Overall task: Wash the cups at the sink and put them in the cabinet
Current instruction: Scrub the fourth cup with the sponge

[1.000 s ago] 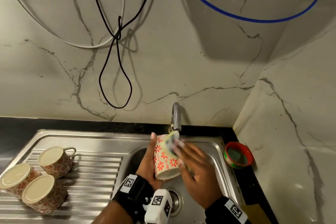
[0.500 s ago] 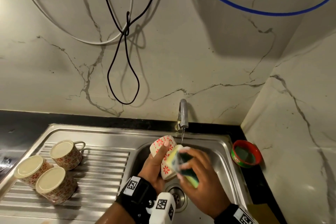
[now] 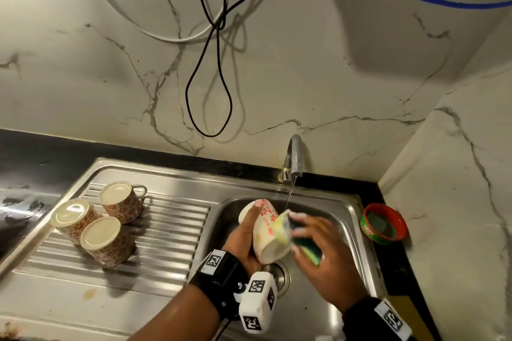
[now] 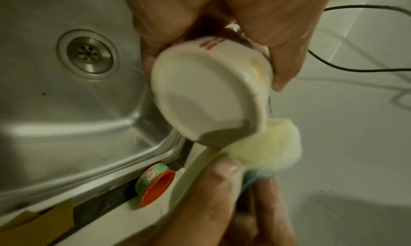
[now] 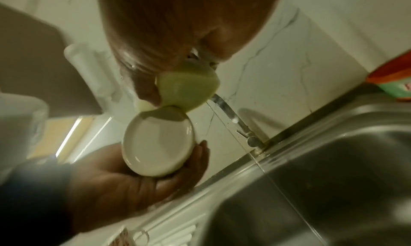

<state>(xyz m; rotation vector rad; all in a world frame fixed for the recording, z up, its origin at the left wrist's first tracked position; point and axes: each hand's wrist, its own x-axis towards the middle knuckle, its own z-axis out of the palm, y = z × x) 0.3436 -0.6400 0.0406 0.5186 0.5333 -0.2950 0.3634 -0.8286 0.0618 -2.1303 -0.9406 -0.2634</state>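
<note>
Cup (image 3: 267,232) gripped by left hand (image 3: 243,241) — right hand (image 3: 324,260) fingers clamp sponge (image 3: 293,235) beside tap stream.

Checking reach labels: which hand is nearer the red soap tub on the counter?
Right. The right hand, gripping the sponge, is nearer the red soap tub; the left hand holds the cup farther left.

Both forearms reach forward side by side, each wrist in a black band with a tagged white block. The left hand (image 3: 243,238) is curled round a cup (image 3: 270,232), thumb along its near side, fingers behind it. The right hand (image 3: 324,260), palm down, grips a sponge (image 3: 300,241) in bent fingers and presses it against the cup's side.
</note>
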